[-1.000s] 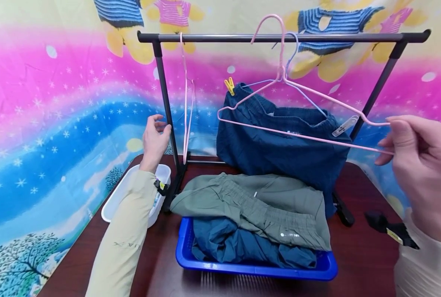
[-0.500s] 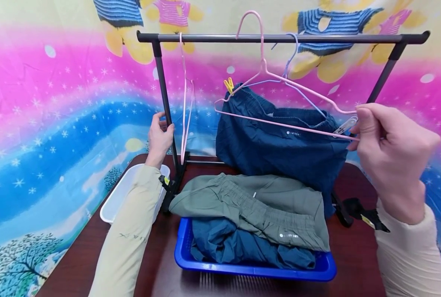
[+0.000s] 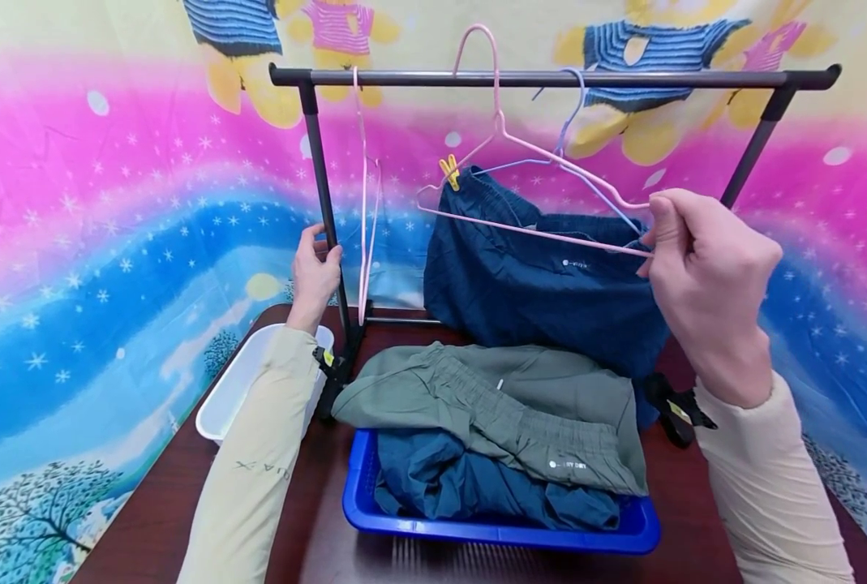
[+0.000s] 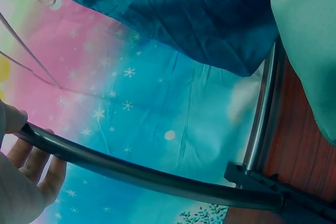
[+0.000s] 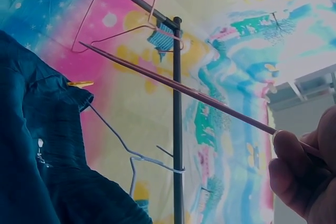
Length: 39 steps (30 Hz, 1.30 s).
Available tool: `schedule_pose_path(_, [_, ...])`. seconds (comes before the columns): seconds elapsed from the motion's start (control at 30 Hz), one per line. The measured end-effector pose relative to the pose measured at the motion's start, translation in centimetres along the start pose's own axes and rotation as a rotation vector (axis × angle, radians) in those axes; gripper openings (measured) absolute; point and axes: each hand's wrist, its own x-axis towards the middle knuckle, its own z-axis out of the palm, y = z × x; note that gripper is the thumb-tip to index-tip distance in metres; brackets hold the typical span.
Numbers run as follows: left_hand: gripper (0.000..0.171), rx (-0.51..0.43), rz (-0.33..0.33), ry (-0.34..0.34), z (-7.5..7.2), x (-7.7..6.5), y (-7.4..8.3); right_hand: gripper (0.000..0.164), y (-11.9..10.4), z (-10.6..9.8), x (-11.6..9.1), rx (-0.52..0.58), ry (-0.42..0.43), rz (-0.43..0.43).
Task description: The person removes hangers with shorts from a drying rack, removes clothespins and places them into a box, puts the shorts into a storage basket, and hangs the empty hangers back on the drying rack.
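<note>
My right hand (image 3: 710, 284) pinches one end of a bare pink wire hanger (image 3: 535, 233) between thumb and fingers. The hanger's hook overlaps the dark top rail in the head view, and its body is in front of navy shorts (image 3: 521, 284). Seen from the right wrist, the hanger (image 5: 210, 100) runs out nearly edge-on from the fingers. On the left, my left hand (image 3: 315, 272) holds the left upright of the clothes rack (image 3: 321, 178), thumb on one side and fingers curled round the other; the left wrist view shows this grip on the post (image 4: 121, 169).
The shorts hang from a blue hanger (image 3: 570, 122) with a yellow clothes peg (image 3: 449, 172). Another pink hanger (image 3: 363, 195) hangs at the rail's left. In front, a blue basket (image 3: 502, 535) holds navy cloth and grey-green pants (image 3: 506, 397). A white tub (image 3: 236, 381) stands left.
My right hand has carried the pink hanger leftward and slightly up, its hook shifting left along the rail. My left hand has moved a little right onto the upright.
</note>
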Motion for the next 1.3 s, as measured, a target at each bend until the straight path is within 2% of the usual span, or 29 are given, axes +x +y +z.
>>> schedule_pose_path(0.2, [0.041,0.018,-0.015,-0.010,0.0,0.0,0.1,0.031,0.8,1.1,0.4,-0.051,-0.043,-0.018])
schedule_pose_path(0.53, [0.040,0.051,-0.020,-0.018,-0.2,0.1,0.2,0.036,1.5,2.7,0.4,-0.069,-0.104,-0.027])
schedule_pose_path(0.7, [0.039,0.055,-0.020,-0.016,-0.2,0.1,0.1,0.034,1.5,3.4,-0.4,-0.099,-0.137,-0.068])
schedule_pose_path(0.9, [0.038,0.052,-0.030,-0.014,-0.1,0.1,0.1,0.024,1.2,4.2,-1.7,-0.100,-0.160,-0.101])
schedule_pose_path(1.1, [0.038,0.053,-0.051,-0.023,-0.1,0.0,0.1,0.021,0.9,4.4,-3.0,-0.134,-0.268,-0.196])
schedule_pose_path(1.3, [0.038,0.055,-0.065,-0.036,-0.2,0.0,0.1,0.022,0.3,4.9,-4.4,-0.046,-0.348,-0.249])
